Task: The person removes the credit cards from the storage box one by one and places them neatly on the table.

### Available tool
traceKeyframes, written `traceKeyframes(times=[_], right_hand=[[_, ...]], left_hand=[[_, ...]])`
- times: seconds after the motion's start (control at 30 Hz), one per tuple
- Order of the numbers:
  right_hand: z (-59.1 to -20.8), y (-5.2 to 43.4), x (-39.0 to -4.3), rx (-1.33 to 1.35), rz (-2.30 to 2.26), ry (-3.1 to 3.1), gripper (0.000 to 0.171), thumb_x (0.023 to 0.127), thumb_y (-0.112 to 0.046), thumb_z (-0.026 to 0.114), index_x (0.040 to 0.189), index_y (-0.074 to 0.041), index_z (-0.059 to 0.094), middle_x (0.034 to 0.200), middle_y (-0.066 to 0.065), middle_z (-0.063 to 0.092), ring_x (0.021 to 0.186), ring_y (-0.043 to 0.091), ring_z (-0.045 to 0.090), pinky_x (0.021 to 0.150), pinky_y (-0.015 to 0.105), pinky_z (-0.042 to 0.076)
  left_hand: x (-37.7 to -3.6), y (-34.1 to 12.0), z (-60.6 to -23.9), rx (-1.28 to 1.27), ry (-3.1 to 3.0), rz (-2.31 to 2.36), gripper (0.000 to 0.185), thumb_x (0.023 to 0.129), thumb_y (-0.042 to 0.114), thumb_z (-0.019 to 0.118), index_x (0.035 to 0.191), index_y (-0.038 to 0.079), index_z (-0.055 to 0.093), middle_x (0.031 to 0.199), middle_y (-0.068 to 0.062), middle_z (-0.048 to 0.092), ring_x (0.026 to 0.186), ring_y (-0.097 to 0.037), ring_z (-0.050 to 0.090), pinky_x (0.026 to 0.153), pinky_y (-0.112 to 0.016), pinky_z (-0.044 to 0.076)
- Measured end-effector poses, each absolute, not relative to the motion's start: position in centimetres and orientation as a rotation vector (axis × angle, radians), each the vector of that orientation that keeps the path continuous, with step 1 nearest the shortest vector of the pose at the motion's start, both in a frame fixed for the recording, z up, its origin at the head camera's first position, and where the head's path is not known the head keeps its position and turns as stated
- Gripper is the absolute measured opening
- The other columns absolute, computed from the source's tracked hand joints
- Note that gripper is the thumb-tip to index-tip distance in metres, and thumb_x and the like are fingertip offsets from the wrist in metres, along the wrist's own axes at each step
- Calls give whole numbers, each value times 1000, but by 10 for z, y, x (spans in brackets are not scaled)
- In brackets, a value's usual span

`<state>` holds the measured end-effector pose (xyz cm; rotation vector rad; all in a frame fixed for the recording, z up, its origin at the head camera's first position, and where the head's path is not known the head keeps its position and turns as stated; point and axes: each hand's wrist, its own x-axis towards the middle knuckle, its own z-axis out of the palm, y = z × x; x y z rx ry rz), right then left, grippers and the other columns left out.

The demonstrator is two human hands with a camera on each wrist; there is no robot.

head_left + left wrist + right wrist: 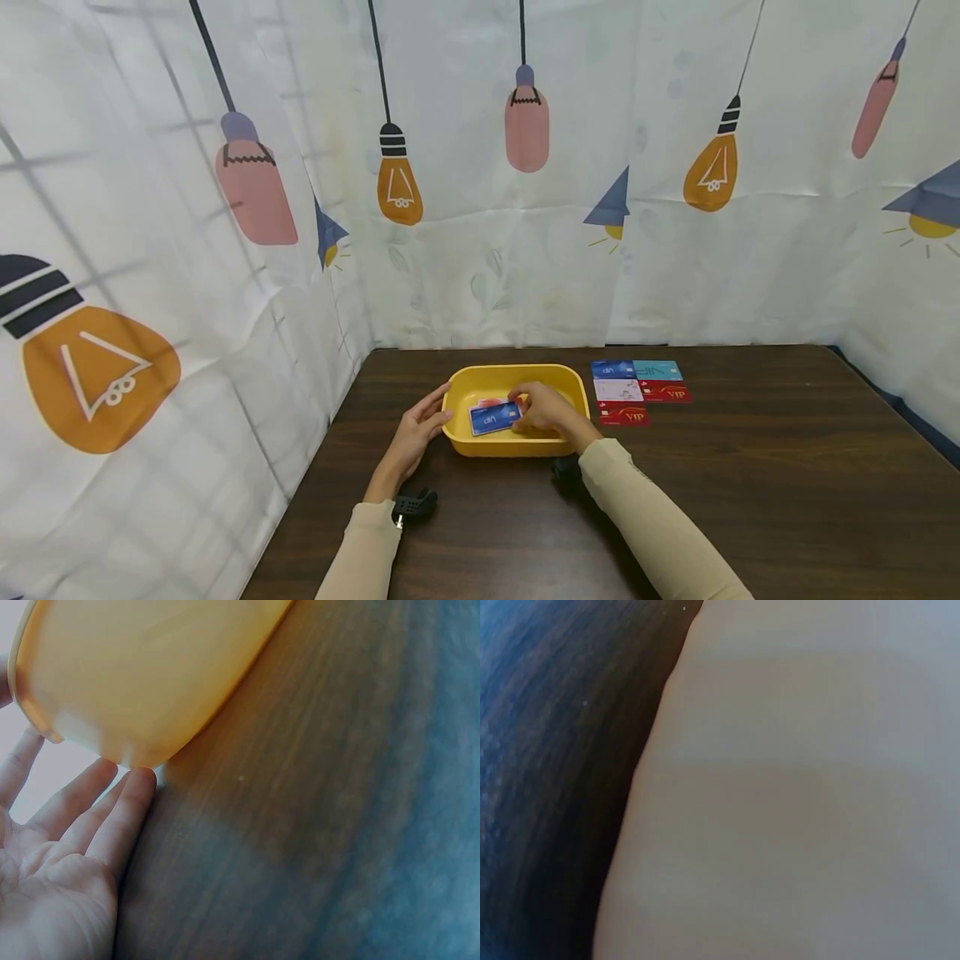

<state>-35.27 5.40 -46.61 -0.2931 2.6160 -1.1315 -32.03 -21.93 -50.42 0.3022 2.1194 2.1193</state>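
A yellow plastic tub (pixel 480 446) stands on the dark wooden table (pixel 750 500). My left hand (pixel 417 430) lies flat beside the tub's left wall, its straight fingers (pixel 112 817) touching the tub (pixel 142 667). My right hand (pixel 546 408) reaches into the tub and pinches a blue card (pixel 494 417) at its right edge. A reddish card (pixel 489 402) shows under it inside the tub. The right wrist view shows only the tub's pale wall (pixel 802 795) up close against the table.
Several cards lie in a grid right of the tub: a blue one (pixel 612 369), a teal one (pixel 657 370), a white one (pixel 618 390) and two red ones (pixel 664 392) (pixel 624 414). A curtain with lamp prints (pixel 525 167) closes the table on three sides.
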Motion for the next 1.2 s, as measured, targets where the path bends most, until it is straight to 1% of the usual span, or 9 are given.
traceKeyframes(times=[0.1,0.3,0.5,0.8,0.97,1.2], right_hand=[[-468,53,-354,-290,-1095,2639,49,80,-10,87,126,-15,70,95,9,61,89,24,55,82,34,54],[-471,51,-357,-302,-1041,2671,48,80,-12,87,125,-15,70,94,8,60,86,23,55,76,32,50],[-469,51,-356,-282,-1051,2669,47,81,-13,87,125,-15,70,93,8,60,86,23,55,78,33,50],[-467,51,-355,-290,-1041,2680,47,80,-14,87,124,-14,70,92,8,60,89,23,55,83,35,52],[-467,51,-355,-328,-1035,2693,48,79,-15,88,124,-13,69,93,8,61,86,22,55,77,33,50],[-466,51,-355,-355,-1056,2705,48,80,-16,88,124,-12,69,89,7,60,83,22,55,73,31,48]], left_hand=[[-322,-219,-505,294,2121,2117,54,104,14,58,156,21,45,161,-14,43,147,-34,43,113,-46,47],[-322,-218,-507,281,2126,2127,54,104,13,59,155,21,46,160,-14,44,146,-34,45,111,-42,49],[-321,-218,-506,261,2122,2135,52,103,14,60,153,24,49,159,-9,46,145,-30,46,109,-38,50],[-321,-218,-505,279,2118,2132,53,103,12,59,154,23,48,161,-9,43,147,-31,45,109,-38,51],[-321,-219,-507,298,2128,2116,54,104,12,58,156,20,45,162,-13,42,147,-34,44,109,-38,51],[-321,-220,-506,292,2120,2114,54,104,13,58,156,22,45,161,-14,43,147,-34,44,112,-43,48]])
